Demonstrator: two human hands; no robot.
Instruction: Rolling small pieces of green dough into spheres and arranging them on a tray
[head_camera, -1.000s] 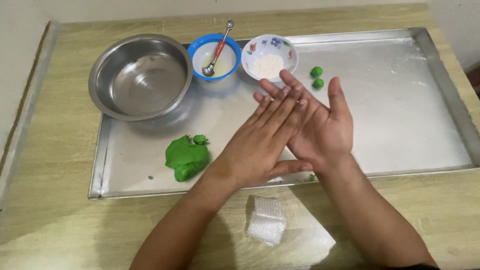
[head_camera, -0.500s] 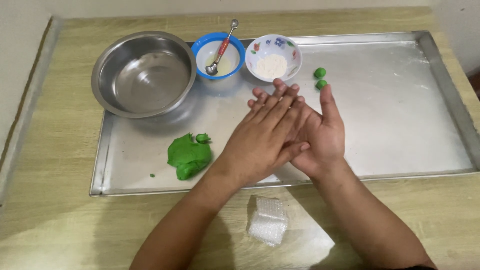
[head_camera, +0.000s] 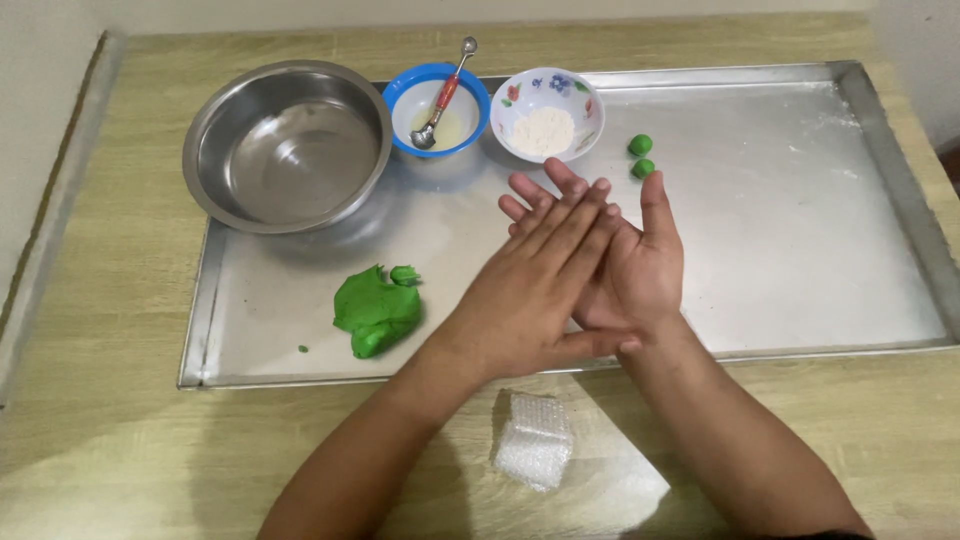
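Fingers flat: left hand (head_camera: 530, 300) pressed over right hand (head_camera: 625, 265); anything between them hidden.
Green dough (head_camera: 378, 310) at 9 o'clock; likely soft, sticky; pinch its edge.

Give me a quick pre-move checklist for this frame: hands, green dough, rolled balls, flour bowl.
1. Left hand laid flat over right hand, palms together above the metal tray: ok.
2. Dough piece between the palms: cannot tell, hidden.
3. Green dough lump on the tray near the left hand: ok.
4. Two small green dough balls resting apart from the hands: ok.
5. White floral bowl of flour upright, near the fingertips: ok.
6. Steel mixing bowl upright, apart from both hands: ok.
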